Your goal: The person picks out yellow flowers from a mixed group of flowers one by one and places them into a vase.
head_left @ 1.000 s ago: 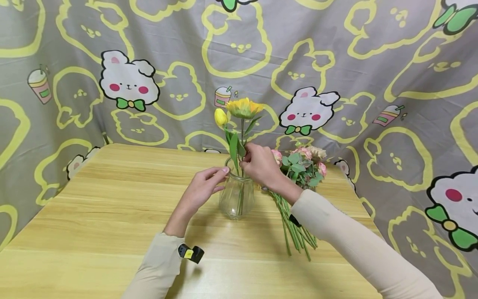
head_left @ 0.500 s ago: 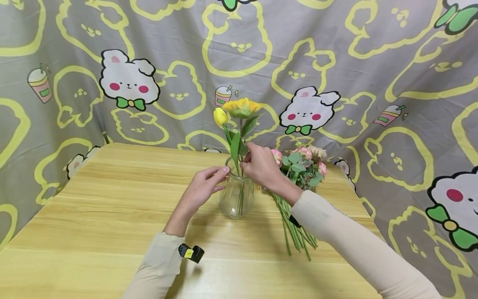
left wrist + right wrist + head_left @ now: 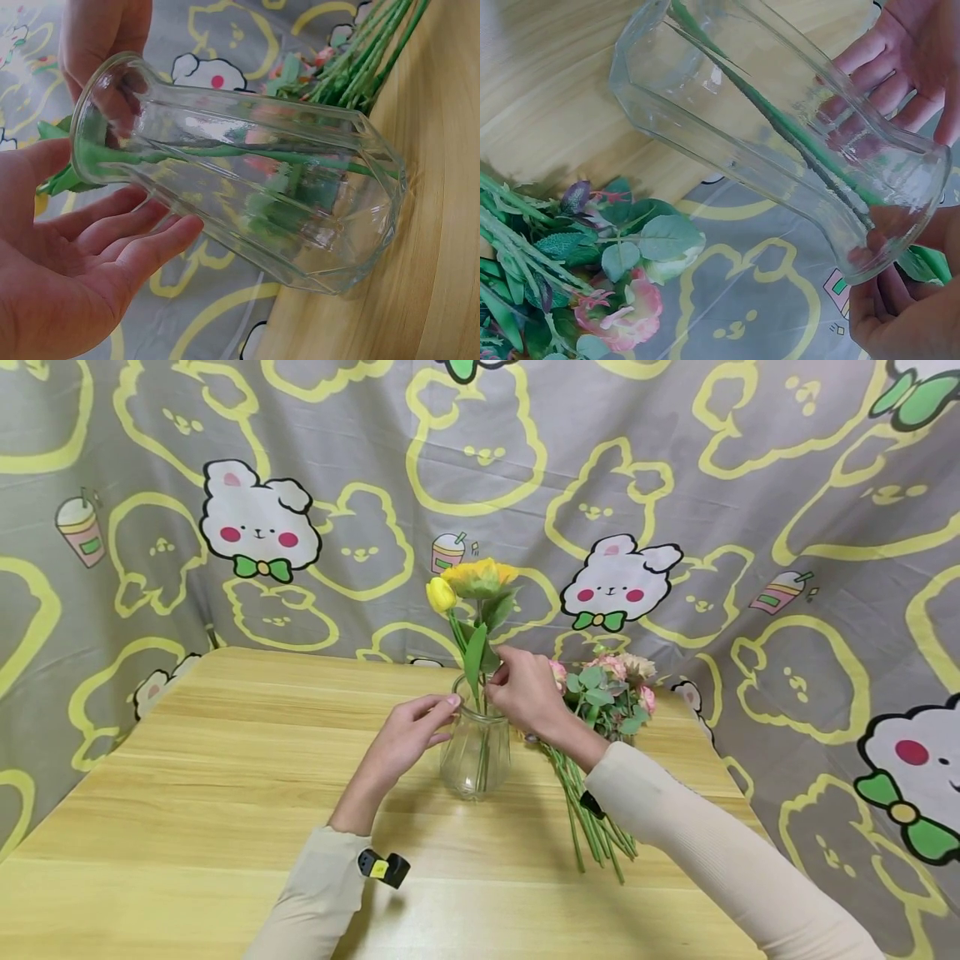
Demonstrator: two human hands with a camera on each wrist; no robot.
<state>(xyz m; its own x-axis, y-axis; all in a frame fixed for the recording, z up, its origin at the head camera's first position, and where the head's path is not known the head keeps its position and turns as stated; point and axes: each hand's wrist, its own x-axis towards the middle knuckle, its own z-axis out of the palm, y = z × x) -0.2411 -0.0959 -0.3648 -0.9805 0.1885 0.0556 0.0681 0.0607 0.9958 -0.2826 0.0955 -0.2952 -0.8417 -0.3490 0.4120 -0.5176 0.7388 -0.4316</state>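
Observation:
In the head view, a clear glass vase [image 3: 474, 760] stands upright on the table. It holds a yellow tulip [image 3: 441, 597] and a sunflower [image 3: 480, 580], whose heads rise above the rim. My right hand [image 3: 527, 695] pinches the sunflower's stem at the vase mouth. On the other side, my left hand [image 3: 408, 737] rests lightly at the neck, thumb by the rim and fingers fairly straight. The left wrist view shows those fingers [image 3: 139, 240] along the outside of the glass. Green stems [image 3: 780, 124] run down inside toward the base, seen through the glass.
Right of the vase lies a bunch of pink flowers [image 3: 611, 693], its long green stems [image 3: 596, 827] pointing toward the person. A patterned grey curtain [image 3: 360, 435] hangs behind the wooden table [image 3: 247, 752]. Each wrist bears a black camera mount.
The sunflower head has turned and shifted slightly left, its leaf swinging round with it. The tulip has leaned a little left too. Both hands stay in almost the same place.

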